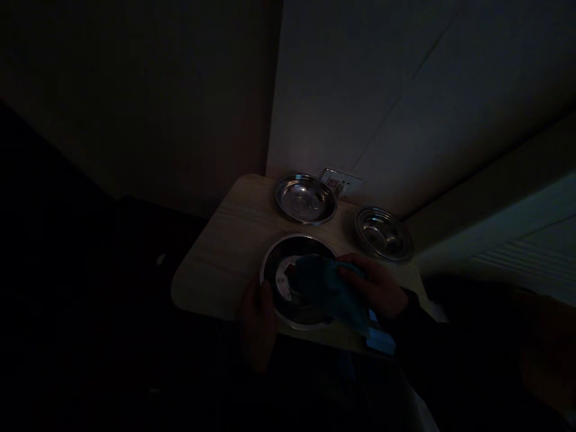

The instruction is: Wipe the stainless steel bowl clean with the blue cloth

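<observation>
In very dim light, a round metal bowl [281, 245] with a pale label on its inner bottom sits near the front edge of a small table. My left hand [257, 324] grips the bowl's left rim, thumb towards the inside. A blue-green cloth [335, 294] is pinched in my right hand [374, 287]. It hangs over the right half of the bowl and hides that part. Whether the cloth touches the bowl's inside, I cannot tell.
Two more metal bowls stand along the wall side: one bowl [305, 201] at the back, another bowl [384, 235] at the right. A wall socket [341, 182] is just above the wooden tabletop [220, 258]. A light-blue object [380, 341] lies by the front right edge.
</observation>
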`<state>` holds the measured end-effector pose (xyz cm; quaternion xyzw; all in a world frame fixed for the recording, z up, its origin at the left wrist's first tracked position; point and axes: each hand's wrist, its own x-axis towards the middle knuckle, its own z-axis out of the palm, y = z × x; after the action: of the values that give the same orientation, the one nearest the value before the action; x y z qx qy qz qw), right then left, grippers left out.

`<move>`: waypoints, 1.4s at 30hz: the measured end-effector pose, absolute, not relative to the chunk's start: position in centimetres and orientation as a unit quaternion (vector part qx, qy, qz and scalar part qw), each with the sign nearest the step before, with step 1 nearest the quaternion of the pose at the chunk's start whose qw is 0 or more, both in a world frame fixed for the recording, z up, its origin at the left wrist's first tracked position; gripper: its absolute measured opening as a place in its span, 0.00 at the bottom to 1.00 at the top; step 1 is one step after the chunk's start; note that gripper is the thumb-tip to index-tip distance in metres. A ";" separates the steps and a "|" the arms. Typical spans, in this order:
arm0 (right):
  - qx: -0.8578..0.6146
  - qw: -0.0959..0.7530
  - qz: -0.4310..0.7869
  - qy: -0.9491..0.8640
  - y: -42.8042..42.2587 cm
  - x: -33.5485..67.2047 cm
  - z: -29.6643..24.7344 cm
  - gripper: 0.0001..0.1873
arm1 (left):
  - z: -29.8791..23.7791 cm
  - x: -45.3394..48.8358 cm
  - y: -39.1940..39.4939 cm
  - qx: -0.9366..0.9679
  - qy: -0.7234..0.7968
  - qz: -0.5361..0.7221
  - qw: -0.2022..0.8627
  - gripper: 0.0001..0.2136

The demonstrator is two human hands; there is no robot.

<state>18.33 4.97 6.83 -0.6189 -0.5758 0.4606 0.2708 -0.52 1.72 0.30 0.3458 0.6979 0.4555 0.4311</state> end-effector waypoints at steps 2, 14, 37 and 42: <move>-0.621 0.274 0.449 -0.582 4.8 18.5 6.9 0.17 | 0.2 -0.6 1.7 0.348 0.696 0.453 0.435 0.17; -0.486 0.037 -0.022 -0.873 4.6 16.3 7.8 0.09 | -0.1 -0.6 1.7 0.368 0.689 0.460 0.421 0.18; -0.472 -0.180 0.153 -0.850 6.4 11.9 4.0 0.13 | -0.1 -0.6 2.5 0.386 0.693 0.463 0.395 0.16; -0.481 -0.148 0.119 -0.856 7.6 10.4 3.6 0.15 | -0.2 -0.8 2.6 0.413 0.676 0.475 0.384 0.15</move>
<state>10.36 7.65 3.62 -0.4813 -0.8558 0.1190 -0.1476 -0.80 2.64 -0.20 0.4133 0.6758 0.4748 0.3835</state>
